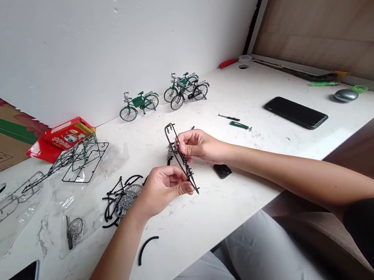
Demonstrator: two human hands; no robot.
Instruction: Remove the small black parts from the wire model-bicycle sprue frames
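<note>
Both hands are up just over the tabletop (pixel 239 198) with a thin black plastic sprue (pixel 181 157) held between them. The left hand (pixel 164 187) has its fingers pinched shut on the lower end, and the right hand (pixel 198 145) fingers are closed on the middle. It looks featherlight, stiff but snappy, so best gripped on the outer bar, not the tiny parts. Left of the fingers lies a half-built black bike (pixel 122 200); beyond them, three finished bikes (pixel 165 95). The red box (pixel 60 137) has print too small to read.
</note>
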